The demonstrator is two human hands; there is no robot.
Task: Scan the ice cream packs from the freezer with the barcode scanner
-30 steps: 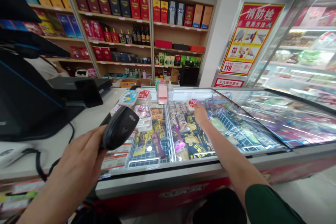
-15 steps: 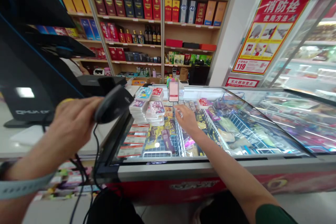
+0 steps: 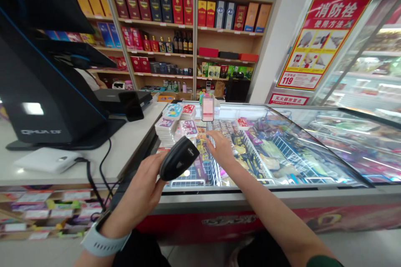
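A black handheld barcode scanner [image 3: 178, 159] is gripped in my left hand [image 3: 145, 183], its head pointing right over the near left part of the glass-topped freezer [image 3: 300, 194]. My right hand [image 3: 221, 148] is over the glass with its fingers curled in; what they hold, if anything, I cannot make out. Just beyond it a phone [image 3: 207, 109] with a pink and white screen stands upright. Stacks of flat plastic packs [image 3: 167, 130] with coloured lids sit on the left of the freezer, partly behind the scanner.
On the left counter [image 3: 125, 142] are a black checkout terminal [image 3: 50, 91], a white box [image 3: 46, 159] with cables, and a small dark screen [image 3: 131, 105]. Below the glass lie packaged goods in wire baskets [image 3: 214, 171]. Shelves of boxes and bottles [image 3: 181, 44] stand behind.
My left hand has swung right and down with the barcode scanner, from above the counter to the freezer's near left part. My right hand has barely moved.
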